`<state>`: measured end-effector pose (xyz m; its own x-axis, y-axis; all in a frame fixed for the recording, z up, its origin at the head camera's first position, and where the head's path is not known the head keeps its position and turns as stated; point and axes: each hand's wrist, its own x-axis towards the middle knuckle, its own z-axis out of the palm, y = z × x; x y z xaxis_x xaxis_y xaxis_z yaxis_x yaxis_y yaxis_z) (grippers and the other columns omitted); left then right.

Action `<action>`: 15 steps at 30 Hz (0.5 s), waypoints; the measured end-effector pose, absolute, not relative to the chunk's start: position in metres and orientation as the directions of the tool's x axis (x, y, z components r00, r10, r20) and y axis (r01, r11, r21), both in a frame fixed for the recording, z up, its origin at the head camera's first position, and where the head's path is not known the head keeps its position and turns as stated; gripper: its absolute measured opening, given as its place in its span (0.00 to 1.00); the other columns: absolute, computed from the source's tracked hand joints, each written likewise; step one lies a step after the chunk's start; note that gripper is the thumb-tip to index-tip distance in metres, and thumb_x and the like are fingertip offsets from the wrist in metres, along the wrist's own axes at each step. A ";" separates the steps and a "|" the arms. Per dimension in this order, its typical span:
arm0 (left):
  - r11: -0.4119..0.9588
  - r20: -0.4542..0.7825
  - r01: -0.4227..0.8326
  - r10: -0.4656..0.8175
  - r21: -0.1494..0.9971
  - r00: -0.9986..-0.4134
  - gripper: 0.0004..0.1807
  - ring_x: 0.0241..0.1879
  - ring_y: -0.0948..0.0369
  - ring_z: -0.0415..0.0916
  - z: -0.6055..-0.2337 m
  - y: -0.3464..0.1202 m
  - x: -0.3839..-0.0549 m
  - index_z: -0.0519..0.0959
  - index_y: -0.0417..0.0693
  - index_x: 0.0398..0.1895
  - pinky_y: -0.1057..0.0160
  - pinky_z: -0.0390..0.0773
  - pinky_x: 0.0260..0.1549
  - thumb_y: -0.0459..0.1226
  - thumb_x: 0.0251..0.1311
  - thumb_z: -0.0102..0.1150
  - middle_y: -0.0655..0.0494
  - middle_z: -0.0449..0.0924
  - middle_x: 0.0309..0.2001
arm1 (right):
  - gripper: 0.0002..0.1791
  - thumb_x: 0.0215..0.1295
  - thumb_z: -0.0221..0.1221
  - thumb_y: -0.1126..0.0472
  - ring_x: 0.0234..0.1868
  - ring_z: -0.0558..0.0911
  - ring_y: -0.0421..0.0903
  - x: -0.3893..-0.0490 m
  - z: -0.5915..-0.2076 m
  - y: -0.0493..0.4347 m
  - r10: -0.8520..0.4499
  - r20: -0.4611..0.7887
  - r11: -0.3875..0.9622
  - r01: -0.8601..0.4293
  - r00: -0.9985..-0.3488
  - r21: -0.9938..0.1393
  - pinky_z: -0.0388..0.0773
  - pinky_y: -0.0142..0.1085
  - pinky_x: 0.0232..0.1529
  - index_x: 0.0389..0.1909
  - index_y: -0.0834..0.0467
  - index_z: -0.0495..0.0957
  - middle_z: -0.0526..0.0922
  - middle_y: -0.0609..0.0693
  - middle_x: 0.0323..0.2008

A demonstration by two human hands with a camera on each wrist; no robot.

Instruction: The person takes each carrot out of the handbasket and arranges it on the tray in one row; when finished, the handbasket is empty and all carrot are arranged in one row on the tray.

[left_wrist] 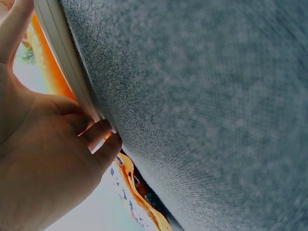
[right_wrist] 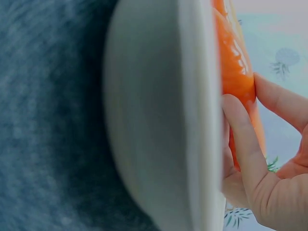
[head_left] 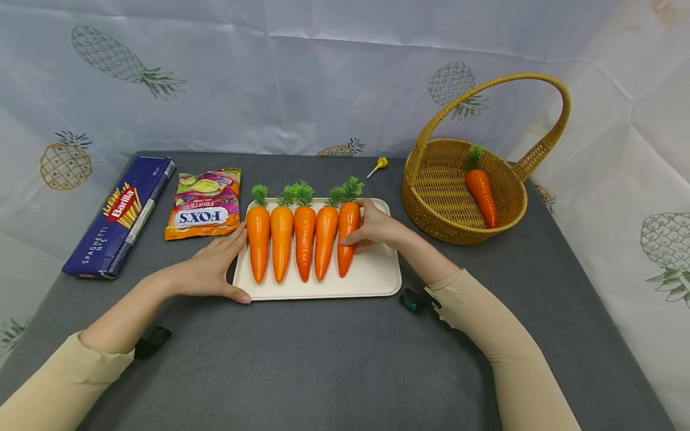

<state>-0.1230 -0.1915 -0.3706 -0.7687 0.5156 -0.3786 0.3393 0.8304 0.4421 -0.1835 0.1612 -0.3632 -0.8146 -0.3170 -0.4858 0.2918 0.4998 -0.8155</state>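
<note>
A cream rectangular tray [head_left: 377, 281] bears several orange toy carrots [head_left: 304, 242] in a row, green tops toward the back. My right hand [head_left: 377, 227] pinches the rightmost carrot [head_left: 347, 230] between thumb and fingers, over the tray. That carrot [right_wrist: 236, 72] shows glossy in the right wrist view, fingertips on its sides. At the tray's left end, my left hand [head_left: 215, 269] rests with fingers extended along the edge and thumb near the front corner. In the left wrist view, its fingertips touch the tray's side [left_wrist: 65, 53].
A wicker basket [head_left: 431, 206] with a tall handle stands back right, one carrot [head_left: 481, 194] inside. Behind the tray lies a yellow lollipop [head_left: 381, 163]. To the left are a FOX'S candy bag [head_left: 205, 203] and a blue Barilla spaghetti box [head_left: 121, 215]. Patterned cloth [head_left: 323, 78] hangs behind.
</note>
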 end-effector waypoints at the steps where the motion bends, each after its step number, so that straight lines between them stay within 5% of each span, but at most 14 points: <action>1: 0.830 -0.380 0.339 0.516 0.442 -0.768 0.75 0.76 0.29 0.37 -0.371 -0.191 -0.123 0.37 0.35 0.79 0.23 0.46 0.67 0.67 0.41 0.69 0.37 0.28 0.80 | 0.56 0.53 0.73 0.64 0.36 0.86 0.49 -0.183 -0.363 0.161 -0.314 -0.486 0.498 0.294 -0.816 -0.816 0.88 0.42 0.38 0.74 0.55 0.43 0.67 0.61 0.65; 15: 0.831 -0.379 0.344 0.517 0.437 -0.768 0.75 0.76 0.28 0.38 -0.371 -0.192 -0.124 0.37 0.35 0.78 0.23 0.46 0.67 0.67 0.41 0.69 0.37 0.28 0.80 | 0.58 0.55 0.72 0.63 0.52 0.83 0.54 -0.184 -0.363 0.163 -0.331 -0.473 0.517 0.262 -0.817 -0.815 0.88 0.41 0.42 0.77 0.56 0.41 0.66 0.60 0.66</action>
